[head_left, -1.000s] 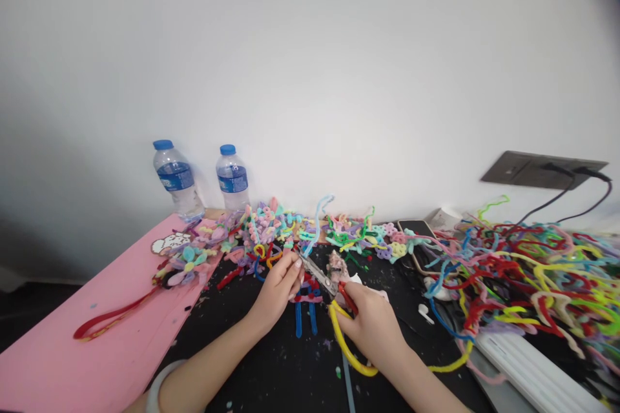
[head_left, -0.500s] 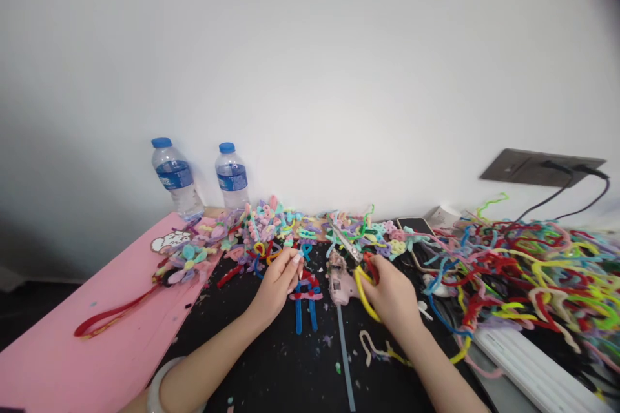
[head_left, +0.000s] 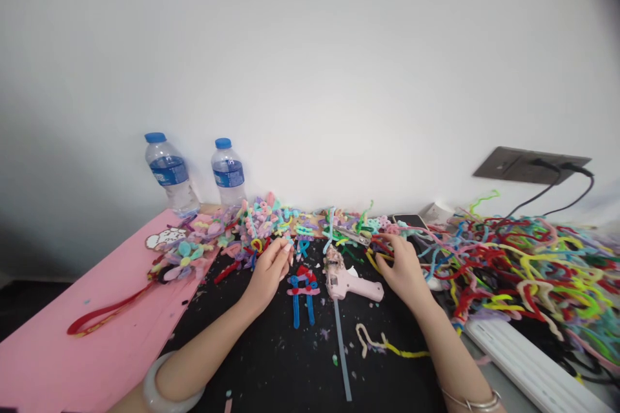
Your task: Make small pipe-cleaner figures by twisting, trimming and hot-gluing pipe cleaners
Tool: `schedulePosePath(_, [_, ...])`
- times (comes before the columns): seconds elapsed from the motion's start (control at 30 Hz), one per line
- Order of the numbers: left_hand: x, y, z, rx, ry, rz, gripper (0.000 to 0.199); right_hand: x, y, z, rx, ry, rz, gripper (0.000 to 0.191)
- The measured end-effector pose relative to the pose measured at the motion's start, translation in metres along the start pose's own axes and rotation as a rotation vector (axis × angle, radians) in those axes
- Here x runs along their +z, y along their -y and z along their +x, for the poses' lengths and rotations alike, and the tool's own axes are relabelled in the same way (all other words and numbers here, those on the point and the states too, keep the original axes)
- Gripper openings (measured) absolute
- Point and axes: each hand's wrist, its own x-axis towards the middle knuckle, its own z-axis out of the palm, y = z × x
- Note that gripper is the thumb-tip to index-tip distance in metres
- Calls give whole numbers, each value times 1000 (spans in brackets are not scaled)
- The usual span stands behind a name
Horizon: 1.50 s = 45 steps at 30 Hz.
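Note:
My left hand (head_left: 271, 268) is closed in a pinch above the black work surface. Something tiny and pale may be at its fingertips, too small to make out. My right hand (head_left: 402, 268) has thumb and index finger apart beside the handle end of the scissors (head_left: 357, 236), whose blades point left over the craft pieces. Between the hands lies a pink glue gun (head_left: 356, 284) with a long grey glue stick (head_left: 343, 352) out of its back. A small blue, red and pink pipe-cleaner figure (head_left: 303, 293) lies left of it.
Tangled pipe cleaners (head_left: 513, 264) heap up at right, beside a white power strip (head_left: 527, 361). Finished fuzzy shapes (head_left: 264, 219) line the wall. Two water bottles (head_left: 169, 174) stand at back left, behind pink board (head_left: 111, 316). A phone (head_left: 409, 222) lies at the back.
My right hand has moved up and right, its fingers spreading at the scissors, which lie flatter now. The glue gun's handle is uncovered. My left hand has shifted slightly left, still pinched.

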Motion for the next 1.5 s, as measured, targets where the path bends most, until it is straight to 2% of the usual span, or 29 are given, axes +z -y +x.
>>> schedulePosePath(0.03, [0, 0, 0, 1, -3, -3, 25, -4, 9, -3, -5, 33, 49, 32])
schedulePosePath(0.1, [-1, 0, 0, 0, -2, -5, 25, -9, 28, -10, -27, 188, 122, 31])
schedulePosePath(0.17, [-1, 0, 1, -1, 4, -6, 24, -10, 42, -17, -69, 339, 134, 37])
schedulePosePath(0.23, [-2, 0, 1, -2, 10, -6, 24, -7, 50, -22, -99, 430, 147, 43])
schedulePosePath(0.4, [-2, 1, 1, -11, 16, -5, 24, 1, 53, -23, 3, 474, 210, 40])
schedulePosePath(0.53, [-3, 1, 2, -31, 25, -7, 24, -4, 46, -15, 90, 459, 354, 16])
schedulePosePath(0.6, [-3, 1, 2, -44, 30, -10, 23, -7, 41, -13, 151, 473, 458, 11])
schedulePosePath(0.73, [-4, 4, 2, -77, 42, -21, 23, -9, 36, -19, 405, 597, 793, 23])
schedulePosePath(0.83, [-4, 7, 2, -101, 66, -27, 22, -5, 44, -26, 450, 747, 970, 25])
schedulePosePath(0.93, [-4, 8, 2, -111, 86, -25, 21, 0, 57, -31, 397, 831, 942, 18])
schedulePosePath(1.1, [-3, 9, 2, -111, 89, -15, 21, 7, 73, -35, 402, 871, 834, 17])
schedulePosePath(1.3, [-3, 9, 3, -115, 97, -10, 21, 12, 76, -37, 414, 837, 807, 17])
schedulePosePath(1.5, [-2, 10, 3, -118, 101, -6, 22, 14, 76, -36, 437, 861, 753, 20])
